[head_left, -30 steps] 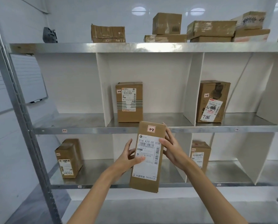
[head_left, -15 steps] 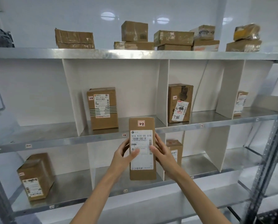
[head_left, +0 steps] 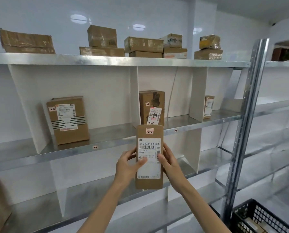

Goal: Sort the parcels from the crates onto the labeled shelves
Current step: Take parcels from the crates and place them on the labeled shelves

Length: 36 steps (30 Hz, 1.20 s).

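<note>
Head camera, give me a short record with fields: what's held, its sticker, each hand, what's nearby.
held: tall parcel, upright
sticker: 2-2 sticker near its top
left hand: grips the parcel's left edge
right hand: grips its right edge
nearby: parcel marked 1-2 on the middle shelf, above a 1-2 shelf tag; black crate at lower right

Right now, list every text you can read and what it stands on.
"2-2": top sticker on the held parcel.
"516 K20-00 028": white label on the same parcel.
"1-2": corner sticker on the left shelf parcel.
"1-2": tag on the shelf edge below it.
Too blurred to read: the labels' fine print, the other parcels' labels, the other shelf tags.
</note>
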{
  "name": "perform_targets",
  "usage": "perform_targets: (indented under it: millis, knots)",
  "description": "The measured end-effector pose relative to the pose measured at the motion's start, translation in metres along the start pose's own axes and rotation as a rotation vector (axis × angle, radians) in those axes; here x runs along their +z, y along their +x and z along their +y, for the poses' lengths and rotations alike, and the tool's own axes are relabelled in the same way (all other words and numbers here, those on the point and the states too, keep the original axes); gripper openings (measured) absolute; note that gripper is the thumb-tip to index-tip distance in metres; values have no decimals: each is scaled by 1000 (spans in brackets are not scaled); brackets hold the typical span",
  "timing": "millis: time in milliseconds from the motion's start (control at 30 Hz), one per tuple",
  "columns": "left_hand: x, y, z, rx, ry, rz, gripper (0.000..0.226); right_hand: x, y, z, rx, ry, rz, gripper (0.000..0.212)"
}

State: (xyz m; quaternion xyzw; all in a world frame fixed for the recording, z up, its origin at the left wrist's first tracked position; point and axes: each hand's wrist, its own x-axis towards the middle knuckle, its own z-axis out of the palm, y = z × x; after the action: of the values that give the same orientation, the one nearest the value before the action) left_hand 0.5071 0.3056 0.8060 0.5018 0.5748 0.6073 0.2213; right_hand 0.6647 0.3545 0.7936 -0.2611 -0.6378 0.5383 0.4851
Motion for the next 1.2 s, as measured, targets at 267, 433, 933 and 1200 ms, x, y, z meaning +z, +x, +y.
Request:
perform_targets:
  millis: [267, 433, 933, 1200]
  knots:
    - [60, -1, -2, -84, -14, 31, 48, -63, 7, 11, 53, 9, -26, 53]
    - [78, -13, -15, -139, 16, 80, 53, -82, 8, 30, 89, 0, -57, 47]
    - [-2, -42, -61, -253, 195, 215, 52, -1, 2, 78, 193, -32, -240, 50]
    - [-77, -50, -86, -365, 167, 210, 45, 76, 1, 88, 223, -44, -309, 46]
